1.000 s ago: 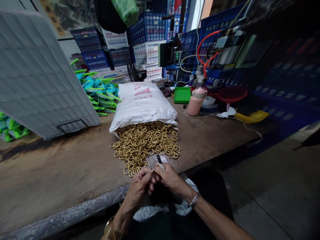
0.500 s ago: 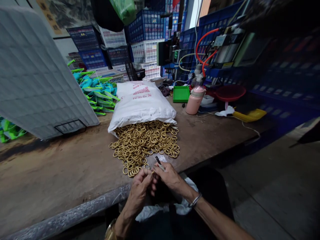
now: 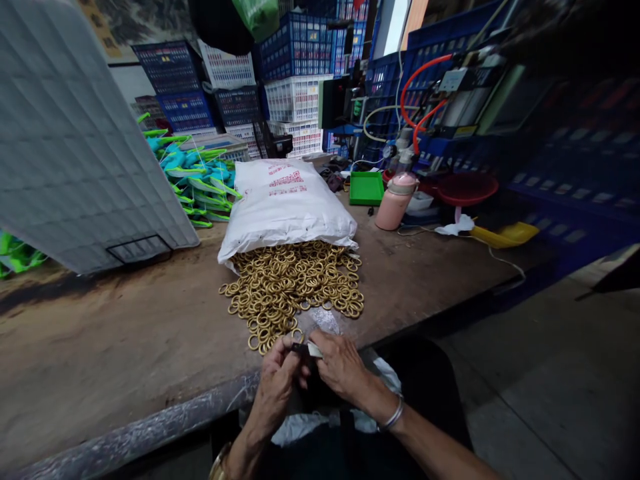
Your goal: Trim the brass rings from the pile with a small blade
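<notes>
Clock directions are taken from the point where the two hands meet. A grey ribbed panel (image 3: 85, 147) stands tilted on the desk (image 3: 150, 333) towards half past ten. At eleven, a pile of green-and-blue plastic pieces (image 3: 200, 180) lies beside it. The left hand (image 3: 275, 373) is towards eight, its fingers bent at the dark end of the tool; whether its grip contains a ring cannot be told. The gold-coloured rings (image 3: 295, 277) lie loose at twelve, heaped at the near edge of a white printed sack (image 3: 287, 197). The right hand (image 3: 343, 367), towards three, has its grip closed on a slim knife-like tool (image 3: 315, 350), dark end pointing at nine. The green tray (image 3: 367, 189) and pink bottle (image 3: 393, 207) are near one, and the yellow scoop (image 3: 507, 235) is at two.

Handling assessment: each ring appears stiff, light and smooth, liable to slip; thumb and forefinger on opposite sides of the rim should suffice. The tool appears light and rigid; hold it by the pale handle, clear of the dark end.
</notes>
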{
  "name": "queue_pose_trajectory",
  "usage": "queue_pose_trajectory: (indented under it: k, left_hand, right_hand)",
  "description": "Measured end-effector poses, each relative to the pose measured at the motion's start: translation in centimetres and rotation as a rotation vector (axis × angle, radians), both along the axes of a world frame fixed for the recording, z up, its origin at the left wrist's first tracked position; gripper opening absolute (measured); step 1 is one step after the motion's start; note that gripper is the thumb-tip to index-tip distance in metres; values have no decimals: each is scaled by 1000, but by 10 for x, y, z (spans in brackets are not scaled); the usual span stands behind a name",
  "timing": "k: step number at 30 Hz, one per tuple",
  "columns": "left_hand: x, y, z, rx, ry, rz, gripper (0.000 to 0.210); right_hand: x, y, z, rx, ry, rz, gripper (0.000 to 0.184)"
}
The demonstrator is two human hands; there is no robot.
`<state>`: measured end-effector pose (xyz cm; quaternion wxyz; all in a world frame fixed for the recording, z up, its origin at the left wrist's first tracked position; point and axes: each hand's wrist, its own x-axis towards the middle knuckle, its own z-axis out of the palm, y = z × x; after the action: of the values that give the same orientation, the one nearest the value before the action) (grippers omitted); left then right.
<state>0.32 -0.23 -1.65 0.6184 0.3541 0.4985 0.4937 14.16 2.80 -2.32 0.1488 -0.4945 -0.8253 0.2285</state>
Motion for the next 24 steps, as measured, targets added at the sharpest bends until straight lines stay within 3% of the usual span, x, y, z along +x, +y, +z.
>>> queue_pose_trajectory:
  k: [13, 21, 24]
  left_hand:
    - [-1, 0, -3, 51, 72, 29, 30]
    - [-2, -13, 12, -14, -78, -2, 24]
    - [-5, -12, 7, 5, -147, 1, 22]
  right_hand:
    - [-5, -1, 6, -51, -126, 0, 28]
    - [8, 20, 5, 2, -158, -135, 24]
    - [10, 21, 9, 29, -58, -75, 23]
